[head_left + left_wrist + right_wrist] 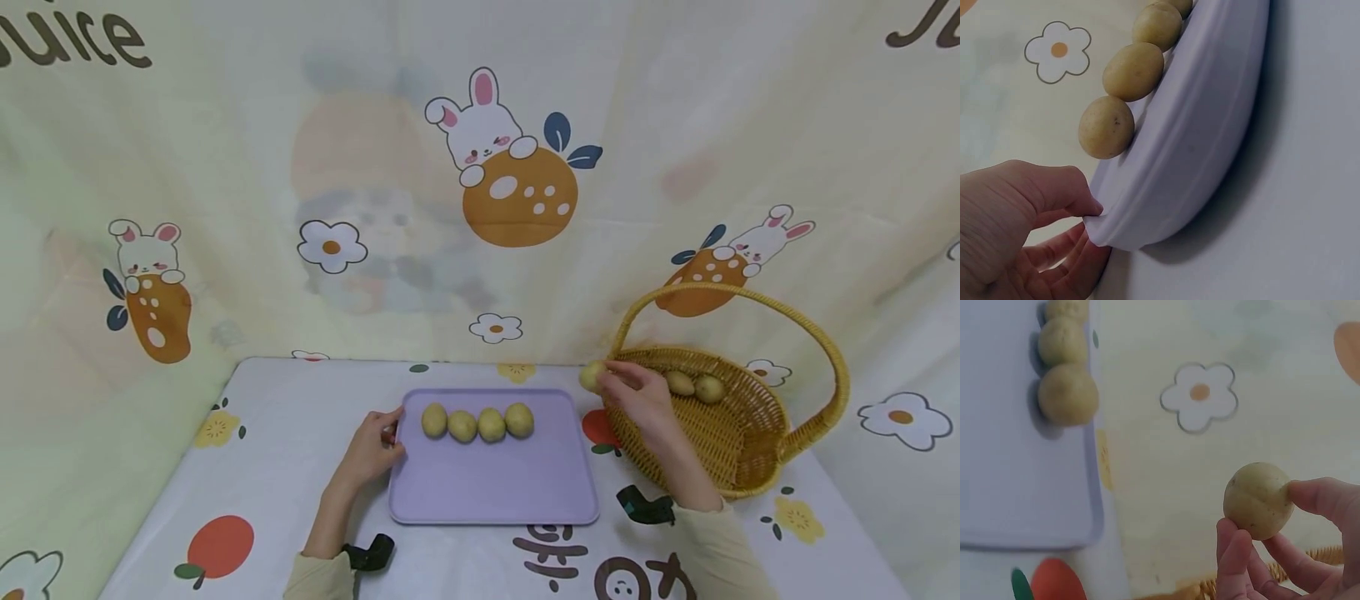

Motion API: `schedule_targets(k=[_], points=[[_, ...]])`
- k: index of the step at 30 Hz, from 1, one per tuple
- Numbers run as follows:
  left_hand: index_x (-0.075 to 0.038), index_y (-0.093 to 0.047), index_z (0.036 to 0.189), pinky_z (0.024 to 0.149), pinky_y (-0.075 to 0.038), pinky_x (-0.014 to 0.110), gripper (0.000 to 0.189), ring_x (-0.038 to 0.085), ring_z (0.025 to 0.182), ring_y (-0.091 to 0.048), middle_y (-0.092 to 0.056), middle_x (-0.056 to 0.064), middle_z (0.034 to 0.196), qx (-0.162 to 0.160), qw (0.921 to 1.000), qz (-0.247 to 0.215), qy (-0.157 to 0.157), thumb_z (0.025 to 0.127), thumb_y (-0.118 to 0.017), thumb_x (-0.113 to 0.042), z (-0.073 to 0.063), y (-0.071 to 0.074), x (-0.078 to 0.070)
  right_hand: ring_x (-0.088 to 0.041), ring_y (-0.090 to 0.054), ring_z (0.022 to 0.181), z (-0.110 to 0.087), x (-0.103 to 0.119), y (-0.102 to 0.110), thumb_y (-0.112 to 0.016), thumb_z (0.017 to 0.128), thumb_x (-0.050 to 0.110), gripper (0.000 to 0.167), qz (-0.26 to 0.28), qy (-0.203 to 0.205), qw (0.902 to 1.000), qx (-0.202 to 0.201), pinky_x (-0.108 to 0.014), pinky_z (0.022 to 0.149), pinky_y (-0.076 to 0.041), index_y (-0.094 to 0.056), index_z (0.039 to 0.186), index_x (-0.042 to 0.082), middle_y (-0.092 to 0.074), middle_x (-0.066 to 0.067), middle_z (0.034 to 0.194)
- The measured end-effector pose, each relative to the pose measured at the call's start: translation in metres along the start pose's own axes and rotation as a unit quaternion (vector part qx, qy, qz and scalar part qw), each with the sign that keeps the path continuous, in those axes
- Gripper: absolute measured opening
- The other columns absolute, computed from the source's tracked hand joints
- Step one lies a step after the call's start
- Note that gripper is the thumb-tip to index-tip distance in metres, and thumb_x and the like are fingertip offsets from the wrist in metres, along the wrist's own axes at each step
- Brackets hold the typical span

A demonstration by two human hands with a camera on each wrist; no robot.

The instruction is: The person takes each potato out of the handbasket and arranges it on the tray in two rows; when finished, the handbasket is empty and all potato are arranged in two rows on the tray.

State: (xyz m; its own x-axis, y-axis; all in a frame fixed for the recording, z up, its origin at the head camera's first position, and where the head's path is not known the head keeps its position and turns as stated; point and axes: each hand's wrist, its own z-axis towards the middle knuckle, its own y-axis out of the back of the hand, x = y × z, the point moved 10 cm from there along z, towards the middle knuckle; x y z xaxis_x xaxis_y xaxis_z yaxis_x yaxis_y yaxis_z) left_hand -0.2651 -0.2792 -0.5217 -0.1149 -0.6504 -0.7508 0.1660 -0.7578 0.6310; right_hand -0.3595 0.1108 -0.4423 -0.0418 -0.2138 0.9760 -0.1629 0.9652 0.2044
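A lilac tray [491, 487] lies on the table with several small potatoes [491, 425] in a row along its far side. My left hand [372, 448] grips the tray's left edge; in the left wrist view its thumb [1079, 194] is on the rim and the other fingers are beneath. Between thumb and fingertips, my right hand [643, 400] pinches another potato [1259, 501], held in the air by the left rim of a wicker basket [708, 442]. Two potatoes [694, 386] lie inside the basket, toward its far side.
The basket's tall arched handle [836, 375] rises over its right side. A patterned white cloth [300, 392] covers the table, and a printed curtain [390, 167] hangs behind it. Dark wrist-camera mounts [645, 506] are strapped on both wrists.
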Motion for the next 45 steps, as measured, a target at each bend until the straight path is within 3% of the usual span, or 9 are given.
schedule_targets(k=[7,16,24,37,45], points=[[0.011,-0.056,0.131,0.070,-0.046,0.029,0.062,0.019,0.075,-0.058,-0.055,0.017,0.097,-0.006,1.0000,-0.003,-0.003,0.070,-0.066,0.008,0.000,0.002,0.001,-0.011,-0.068,0.084,-0.002,-0.003,-0.035,-0.065,0.094,0.020,0.045,-0.003,-0.003,1.0000,0.001,-0.029,0.075,-0.055,-0.057,0.131,-0.005,-0.070,-0.007,0.100],[0.009,-0.055,0.133,0.068,-0.047,0.023,0.063,0.019,0.079,-0.060,-0.055,0.016,0.103,0.013,0.9970,-0.068,0.035,0.071,-0.069,0.007,-0.001,-0.007,0.011,-0.017,-0.069,0.078,-0.005,-0.015,-0.087,-0.067,0.090,0.008,0.035,0.001,0.016,0.9999,-0.001,-0.029,0.067,-0.056,-0.063,0.120,-0.009,-0.070,-0.018,0.098],[0.007,-0.055,0.134,0.066,-0.046,0.023,0.065,0.016,0.078,-0.057,-0.053,0.013,0.101,0.025,0.9961,-0.060,0.059,0.072,-0.070,0.007,-0.004,-0.010,0.016,-0.016,-0.065,0.070,-0.020,-0.031,-0.137,-0.071,0.083,0.003,0.030,0.023,0.014,0.9995,0.014,-0.030,0.061,-0.053,-0.068,0.110,-0.010,-0.072,-0.017,0.090],[0.007,-0.053,0.136,0.068,-0.046,0.025,0.066,0.017,0.080,-0.057,-0.053,0.013,0.103,0.039,0.9963,-0.057,0.051,0.072,-0.071,0.006,0.000,-0.011,0.011,-0.011,-0.061,0.066,-0.039,-0.041,-0.176,-0.071,0.083,0.004,0.034,0.036,0.015,0.9986,0.037,-0.025,0.060,-0.051,-0.065,0.112,-0.012,-0.070,-0.014,0.086],[0.005,-0.055,0.136,0.068,-0.047,0.025,0.065,0.017,0.081,-0.058,-0.055,0.013,0.104,0.030,0.9965,-0.060,0.050,0.072,-0.070,0.007,0.003,-0.005,0.016,-0.007,-0.057,0.063,-0.044,-0.034,-0.194,-0.071,0.082,0.004,0.034,0.036,0.045,0.9971,0.050,-0.021,0.058,-0.048,-0.065,0.110,-0.013,-0.070,-0.016,0.082]])
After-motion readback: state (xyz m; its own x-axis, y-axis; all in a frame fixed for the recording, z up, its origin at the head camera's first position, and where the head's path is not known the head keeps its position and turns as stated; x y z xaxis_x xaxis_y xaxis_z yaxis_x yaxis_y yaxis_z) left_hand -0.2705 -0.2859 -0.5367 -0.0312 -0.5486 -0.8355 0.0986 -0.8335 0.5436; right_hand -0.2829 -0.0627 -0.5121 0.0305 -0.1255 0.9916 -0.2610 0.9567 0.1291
